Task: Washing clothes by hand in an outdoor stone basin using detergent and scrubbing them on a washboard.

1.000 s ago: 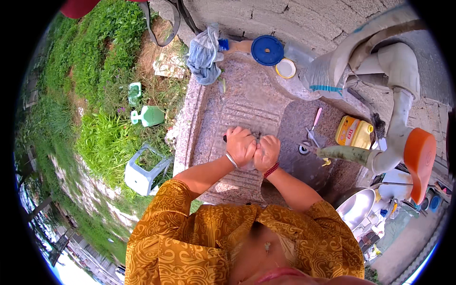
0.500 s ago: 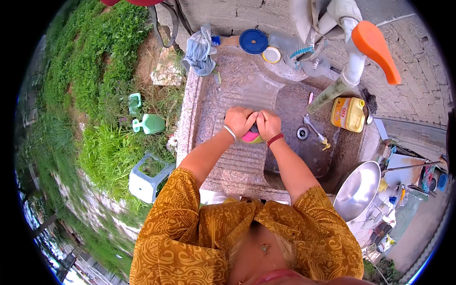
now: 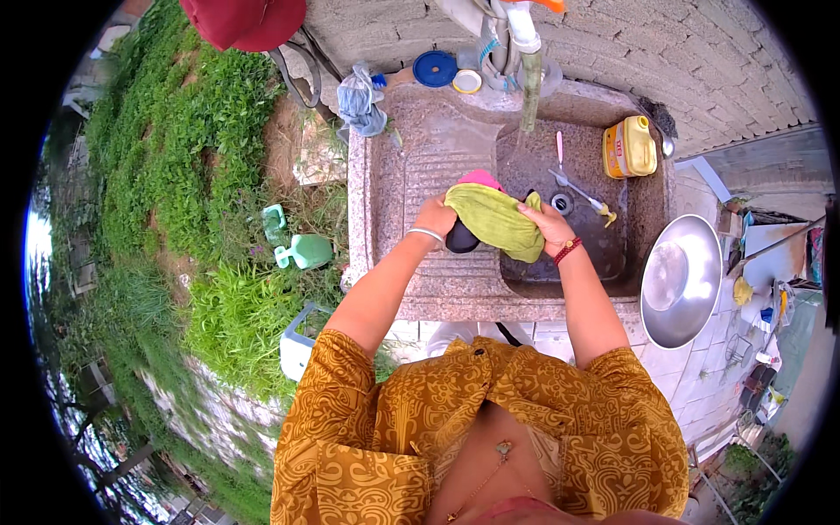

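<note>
Above the ridged washboard (image 3: 442, 284) of a stone sink, I hold a limp yellow-green cloth (image 3: 497, 216) stretched between both hands. A pink part (image 3: 481, 178) shows along its far edge and a black part (image 3: 461, 238) hangs below its left end; whether these are sewn to it I cannot tell. My left hand (image 3: 434, 218) is closed on the left end, near the black part. With thumb on top, my right hand (image 3: 549, 227) pinches the right end beside the basin. The fingers beneath the cloth are hidden.
A green pipe (image 3: 531, 92) reaches over the basin, where a pink-handled brush (image 3: 560, 149) and a yellow jug (image 3: 630, 147) stay near the drain (image 3: 562, 204). A metal bowl (image 3: 681, 280) stands right of the sink. A blue rag (image 3: 360, 101) hangs at the far left corner.
Both hands were pressed together over the bunched cloth on the washboard. They have moved apart, and the cloth is now lifted and spread between them. The view has shifted.
</note>
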Motion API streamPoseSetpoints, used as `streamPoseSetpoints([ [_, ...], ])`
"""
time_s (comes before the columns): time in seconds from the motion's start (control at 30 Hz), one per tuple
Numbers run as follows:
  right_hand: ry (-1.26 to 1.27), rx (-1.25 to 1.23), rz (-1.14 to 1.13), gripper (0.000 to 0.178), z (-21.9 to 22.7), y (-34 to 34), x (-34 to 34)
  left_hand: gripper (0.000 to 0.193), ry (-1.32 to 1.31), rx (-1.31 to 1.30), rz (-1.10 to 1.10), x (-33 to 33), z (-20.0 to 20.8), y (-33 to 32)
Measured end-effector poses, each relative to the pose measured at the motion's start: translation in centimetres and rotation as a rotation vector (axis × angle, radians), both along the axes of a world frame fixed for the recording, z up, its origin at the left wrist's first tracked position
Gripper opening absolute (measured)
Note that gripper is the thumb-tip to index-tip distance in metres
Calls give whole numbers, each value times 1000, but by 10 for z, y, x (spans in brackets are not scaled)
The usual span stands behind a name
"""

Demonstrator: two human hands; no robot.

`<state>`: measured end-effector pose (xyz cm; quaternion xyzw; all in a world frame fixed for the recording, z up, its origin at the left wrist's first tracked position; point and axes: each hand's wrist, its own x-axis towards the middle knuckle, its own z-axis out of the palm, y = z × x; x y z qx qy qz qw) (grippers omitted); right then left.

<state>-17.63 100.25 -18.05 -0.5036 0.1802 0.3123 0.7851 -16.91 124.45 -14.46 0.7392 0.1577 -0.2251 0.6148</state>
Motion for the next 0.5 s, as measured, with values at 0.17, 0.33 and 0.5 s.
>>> streamPoseSetpoints([
  [0.17, 46, 454, -547, 22, 26, -10, 40, 40, 304, -339, 299, 12, 15, 4],
  [0.33, -292, 188, -490, 15, 47, -1, 50, 51, -2, 863, -249, 15, 6, 46],
  [0.5, -600, 104, -431, 15, 82, 23, 54, 34, -466, 217, 221, 14, 10, 65],
])
